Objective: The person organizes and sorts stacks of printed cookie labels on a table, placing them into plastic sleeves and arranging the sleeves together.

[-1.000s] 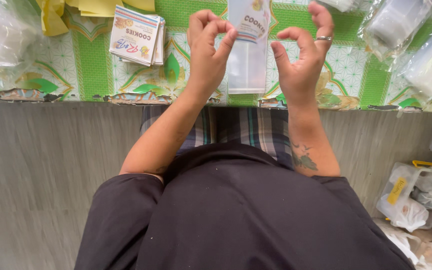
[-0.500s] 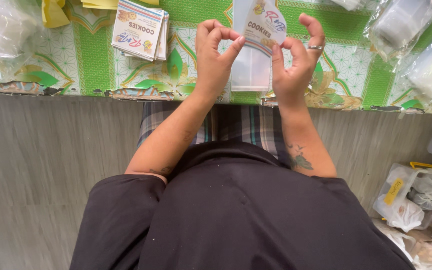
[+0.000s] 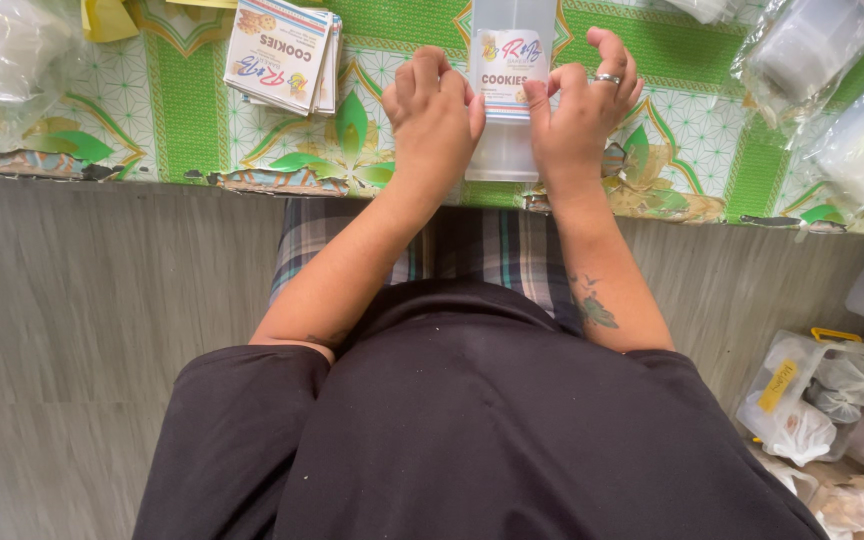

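A clear plastic container (image 3: 508, 150) stands on the green patterned tablecloth (image 3: 202, 140) at the table's near edge. A white printed label (image 3: 508, 75) lies on its front face. My left hand (image 3: 434, 120) presses the label's left edge with its fingertips. On the other side, my right hand (image 3: 577, 115), a ring on one finger, pinches the label's right edge. Both hands flank the container and touch it.
A stack of the same printed labels (image 3: 282, 50) lies at the left on the cloth. Clear plastic bags (image 3: 12, 60) and bagged containers (image 3: 832, 90) lie at both sides. A plastic box with white bundles (image 3: 812, 400) sits on the floor at the right.
The hands came together from spread fingers onto the container, and the label now lies flat against its front. The view shifted slightly down.
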